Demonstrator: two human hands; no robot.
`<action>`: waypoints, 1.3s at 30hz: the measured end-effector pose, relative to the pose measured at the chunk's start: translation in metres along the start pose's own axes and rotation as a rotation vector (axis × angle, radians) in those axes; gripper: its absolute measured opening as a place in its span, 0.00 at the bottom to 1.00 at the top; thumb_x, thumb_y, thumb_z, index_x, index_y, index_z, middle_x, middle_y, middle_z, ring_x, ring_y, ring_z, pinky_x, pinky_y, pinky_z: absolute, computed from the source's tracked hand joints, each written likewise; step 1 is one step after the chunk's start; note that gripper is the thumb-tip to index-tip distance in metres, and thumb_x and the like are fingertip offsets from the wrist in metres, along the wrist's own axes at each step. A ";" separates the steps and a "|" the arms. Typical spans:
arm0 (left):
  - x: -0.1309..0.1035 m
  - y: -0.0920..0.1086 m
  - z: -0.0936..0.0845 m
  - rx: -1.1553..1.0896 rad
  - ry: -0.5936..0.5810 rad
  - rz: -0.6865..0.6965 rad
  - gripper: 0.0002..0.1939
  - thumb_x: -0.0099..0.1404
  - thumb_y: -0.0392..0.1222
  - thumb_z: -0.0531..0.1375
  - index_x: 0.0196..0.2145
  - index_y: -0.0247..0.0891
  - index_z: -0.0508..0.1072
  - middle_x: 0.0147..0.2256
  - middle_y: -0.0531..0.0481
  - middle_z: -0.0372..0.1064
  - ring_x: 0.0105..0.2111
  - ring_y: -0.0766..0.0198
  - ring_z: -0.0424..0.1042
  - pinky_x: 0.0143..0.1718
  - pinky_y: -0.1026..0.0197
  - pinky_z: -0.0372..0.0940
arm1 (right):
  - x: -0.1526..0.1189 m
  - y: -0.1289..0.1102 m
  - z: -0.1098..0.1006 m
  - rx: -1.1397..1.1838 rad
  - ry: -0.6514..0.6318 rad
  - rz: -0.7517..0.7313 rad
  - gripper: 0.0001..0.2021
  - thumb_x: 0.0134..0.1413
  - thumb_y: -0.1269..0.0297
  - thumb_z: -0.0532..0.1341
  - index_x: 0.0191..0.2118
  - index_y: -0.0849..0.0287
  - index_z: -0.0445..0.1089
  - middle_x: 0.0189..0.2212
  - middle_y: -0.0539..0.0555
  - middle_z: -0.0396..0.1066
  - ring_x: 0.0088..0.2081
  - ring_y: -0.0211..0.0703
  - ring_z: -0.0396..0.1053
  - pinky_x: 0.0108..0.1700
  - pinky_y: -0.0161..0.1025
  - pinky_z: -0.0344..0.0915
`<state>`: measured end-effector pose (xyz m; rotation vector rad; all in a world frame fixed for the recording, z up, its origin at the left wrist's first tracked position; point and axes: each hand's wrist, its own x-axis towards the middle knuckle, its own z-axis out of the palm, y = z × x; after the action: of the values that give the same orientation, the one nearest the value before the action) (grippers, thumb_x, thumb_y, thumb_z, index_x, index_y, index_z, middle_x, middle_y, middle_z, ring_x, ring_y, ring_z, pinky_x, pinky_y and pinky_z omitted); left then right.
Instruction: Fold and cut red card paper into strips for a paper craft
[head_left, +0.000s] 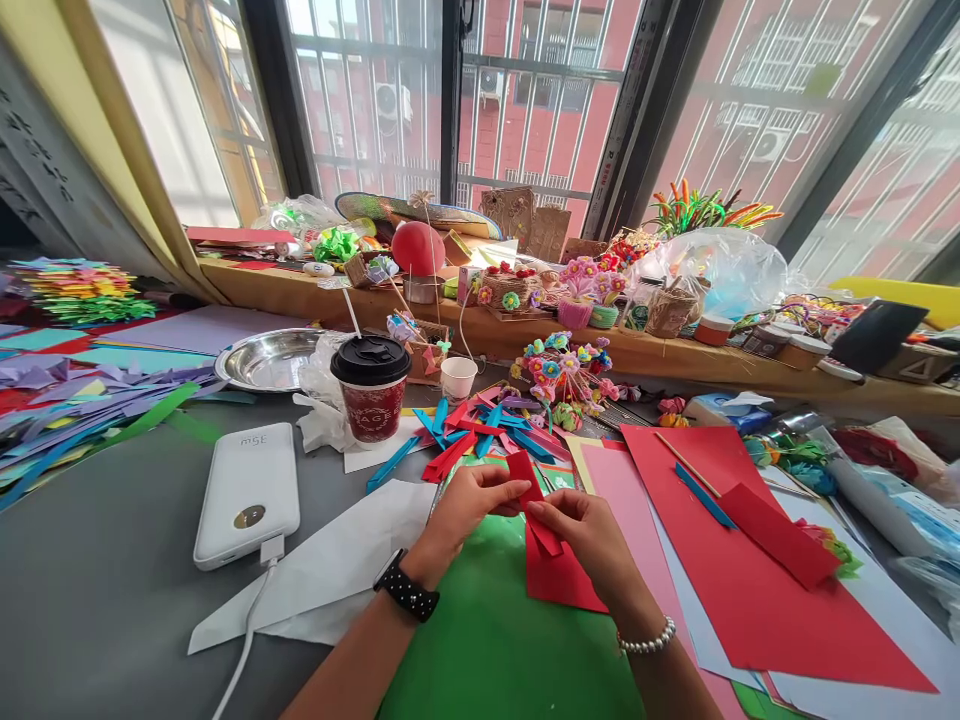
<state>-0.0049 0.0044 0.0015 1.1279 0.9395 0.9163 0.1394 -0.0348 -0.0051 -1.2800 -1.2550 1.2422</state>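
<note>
A narrow folded strip of red paper (527, 482) is held up between both hands over a green mat (480, 620). My left hand (469, 510) pinches its upper left edge between thumb and fingers. From the other side, my right hand (589, 535) grips the strip lower down, with the thumb pressed on it. Below the hands lies another piece of red paper (559, 580), partly covered by the right hand. Just beyond is a pile of folded red and blue paper strips (480, 428).
A lidded paper cup (371, 390) with a straw, a white power bank (249, 490) with a cable and a metal bowl (270, 360) stand left. Large red sheets (720, 560) lie right, bearing a stick and a blue strip. Crafted flowers (566, 370) stand behind, below the crowded windowsill (495, 325).
</note>
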 end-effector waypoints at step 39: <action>0.001 -0.005 -0.006 1.141 0.004 0.697 0.08 0.56 0.40 0.55 0.28 0.40 0.74 0.28 0.49 0.72 0.32 0.61 0.66 0.36 0.60 0.57 | 0.002 0.001 -0.011 -0.738 0.059 -0.453 0.11 0.52 0.65 0.50 0.31 0.55 0.71 0.27 0.53 0.71 0.29 0.43 0.67 0.31 0.36 0.60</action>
<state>-0.0099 0.0063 -0.0046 2.5349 1.1088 0.9024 0.1509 -0.0320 -0.0059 -1.3925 -1.9205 0.4114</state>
